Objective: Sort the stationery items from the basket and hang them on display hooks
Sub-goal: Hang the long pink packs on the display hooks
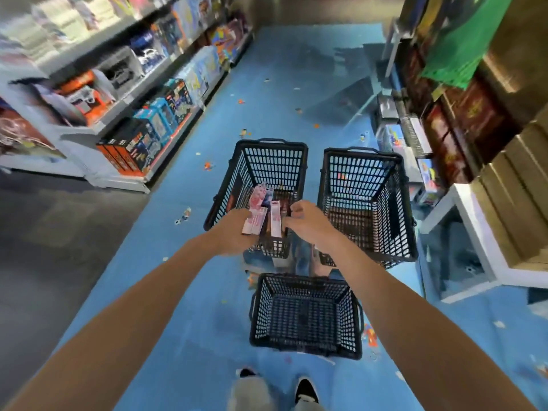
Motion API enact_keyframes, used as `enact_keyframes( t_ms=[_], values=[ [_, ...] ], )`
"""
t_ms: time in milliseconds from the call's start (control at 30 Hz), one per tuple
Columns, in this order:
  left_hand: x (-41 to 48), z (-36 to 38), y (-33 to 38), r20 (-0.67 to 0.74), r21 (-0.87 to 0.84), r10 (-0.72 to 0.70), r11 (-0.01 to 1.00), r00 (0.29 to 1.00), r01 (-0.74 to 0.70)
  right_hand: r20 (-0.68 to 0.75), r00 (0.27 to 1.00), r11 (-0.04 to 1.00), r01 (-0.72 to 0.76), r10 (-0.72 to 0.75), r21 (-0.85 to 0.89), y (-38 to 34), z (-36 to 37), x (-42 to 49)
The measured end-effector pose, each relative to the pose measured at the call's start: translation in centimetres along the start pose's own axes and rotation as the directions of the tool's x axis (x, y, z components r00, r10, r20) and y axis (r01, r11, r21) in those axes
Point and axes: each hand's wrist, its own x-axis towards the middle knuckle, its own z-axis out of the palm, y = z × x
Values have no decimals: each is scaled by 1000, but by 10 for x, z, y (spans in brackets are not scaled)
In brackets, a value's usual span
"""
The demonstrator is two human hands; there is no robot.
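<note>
Black mesh plastic made up all three baskets on the blue floor (192, 307). The far-left basket (275, 164) was the one with stock in it, and both hands worked above its near edge. The left hand (234, 232) gripped a fan of pink packs (255, 215), fingers curled under them and thumb across the top, probably to keep like items together as a sorted bundle. Just beside that bundle stood a narrow pink pack (275, 218), upright over the basket. The right hand (308, 222) sat against its edge with fingers curled tight; whether it pinched that pack or something darker behind it could not be told. More items lay dim at the basket's bottom. The right basket (361, 173) and the near basket (305, 315) looked empty, likely set out to receive separate kinds. No display hooks could be made out among the blurred shelves (133, 99), so sorting seemed early and hanging not yet begun.
</note>
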Motion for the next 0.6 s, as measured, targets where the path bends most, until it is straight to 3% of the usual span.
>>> enact_keyframes(
  t_ms=[333,600],
  values=[
    [220,10,-91,253,5,-118,993,960,121,-40,970,971,-240,240,10,23,61,192],
    [336,88,-179,449,53,-298,950,843,308,-87,883,873,-469,461,-136,78,132,302]
  ],
)
